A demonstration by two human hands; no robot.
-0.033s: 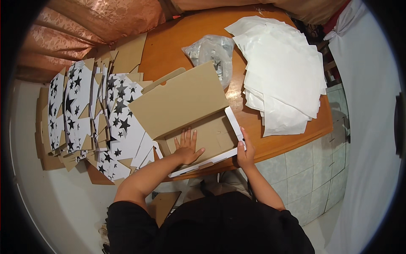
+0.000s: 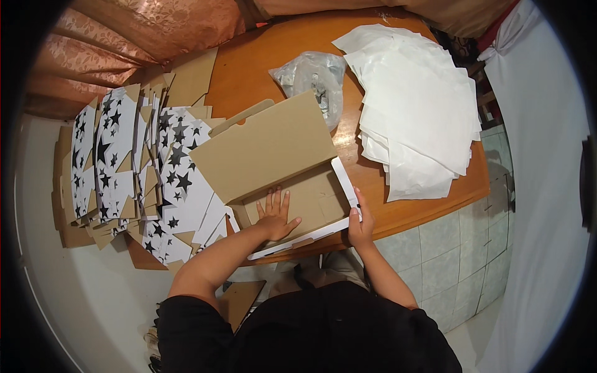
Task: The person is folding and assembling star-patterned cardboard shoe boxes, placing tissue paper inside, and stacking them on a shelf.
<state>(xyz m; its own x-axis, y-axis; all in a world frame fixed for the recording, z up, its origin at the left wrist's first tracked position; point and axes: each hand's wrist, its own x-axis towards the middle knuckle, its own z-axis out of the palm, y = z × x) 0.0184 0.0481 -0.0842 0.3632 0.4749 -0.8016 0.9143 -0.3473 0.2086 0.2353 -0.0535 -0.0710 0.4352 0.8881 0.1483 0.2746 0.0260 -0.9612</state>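
Observation:
In front of me at the table's near edge is a cardboard box (image 2: 317,193), brown inside with white outer edges. Its lid (image 2: 264,146) is raised and leans away from me. My left hand (image 2: 275,217) lies flat inside the box on its bottom, fingers spread. At the right front corner, my right hand (image 2: 361,224) grips the side wall, with the thumb toward me and the fingers along the outside. Part of the box's bottom is hidden under my left hand and forearm.
Piles of flat white cardboard blanks with black stars (image 2: 115,155) fill the table's left side. A clear plastic bag (image 2: 320,81) with small items lies behind the lid. White paper sheets (image 2: 416,112) are stacked at the right on the wooden table (image 2: 242,68). Curtains (image 2: 149,31) hang behind.

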